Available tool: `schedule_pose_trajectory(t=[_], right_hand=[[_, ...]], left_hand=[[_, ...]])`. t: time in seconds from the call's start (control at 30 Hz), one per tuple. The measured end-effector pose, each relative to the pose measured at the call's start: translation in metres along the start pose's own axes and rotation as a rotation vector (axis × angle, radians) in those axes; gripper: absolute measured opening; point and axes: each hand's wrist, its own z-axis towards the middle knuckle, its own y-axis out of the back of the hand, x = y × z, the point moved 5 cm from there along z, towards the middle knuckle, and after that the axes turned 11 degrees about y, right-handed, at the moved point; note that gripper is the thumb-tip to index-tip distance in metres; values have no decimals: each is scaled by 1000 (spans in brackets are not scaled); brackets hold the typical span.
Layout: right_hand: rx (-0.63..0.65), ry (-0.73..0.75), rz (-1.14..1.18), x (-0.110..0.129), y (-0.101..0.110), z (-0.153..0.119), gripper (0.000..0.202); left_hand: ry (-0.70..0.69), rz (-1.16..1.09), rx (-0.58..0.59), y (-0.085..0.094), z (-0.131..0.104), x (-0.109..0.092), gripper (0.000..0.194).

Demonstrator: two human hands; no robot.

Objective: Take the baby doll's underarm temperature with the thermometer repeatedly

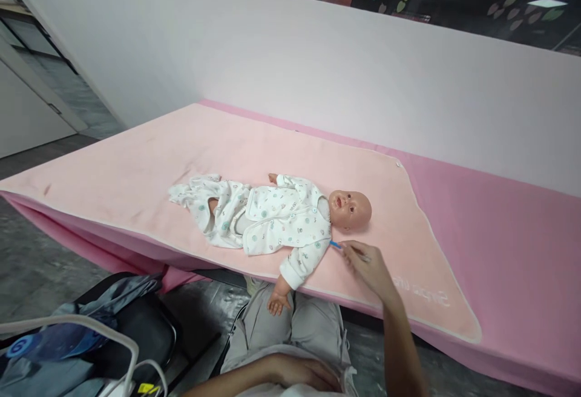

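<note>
A baby doll [350,210] in a white patterned outfit [284,218] lies on its back on a pale pink mat [149,167], its head toward the right. One doll arm hangs over the mat's front edge. Beside the doll's neck and shoulder, my right hand [365,264] pinches a thin stick with a blue tip [334,244]; the tip is at the outfit's shoulder. My left hand [311,374] rests low against my lap at the bottom of the view, its fingers partly hidden and dim.
A darker pink cloth [512,252] lies under the mat and drapes over the front edge. Behind stands a white partition [290,64]. At the lower left, a black chair [140,330] holds clothing, a blue bottle [59,341] and a white cable [104,331].
</note>
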Motion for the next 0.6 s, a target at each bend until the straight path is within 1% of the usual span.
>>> schedule_pose_trajectory(t=[0.07,0.13,0.17,0.2,0.23,0.27,0.33,0.4,0.47,0.53,0.6], right_hand=[[-57,78,112,20,19,5,33],[-154,178,259,41,28,15,44],[-145,211,293,50,24,22,51],[-96,242,283,59,16,29,52],[-9,266,216,66,5,36,46],[40,289,134,72,-6,43,40],[53,316,133,80,-20,53,33],[21,330,263,84,-26,58,39],[39,324,347,85,-32,62,47],[98,331,263,87,-37,66,42],[127,356,146,91,-35,70,33]], left_hand=[[105,-113,-32,-2,-3,12,39],[154,-173,-61,-4,-7,17,37],[148,-180,-67,-4,-8,17,36],[130,-176,-69,-5,-9,15,35],[110,-167,-66,-5,-9,13,35],[93,-157,-62,-6,-9,12,34],[84,-144,-58,-7,-9,12,35],[85,-145,-85,-6,-9,15,37],[62,-128,-117,-5,-9,18,37],[41,-113,-145,-5,-10,20,36],[43,-107,-170,-4,-11,22,36]])
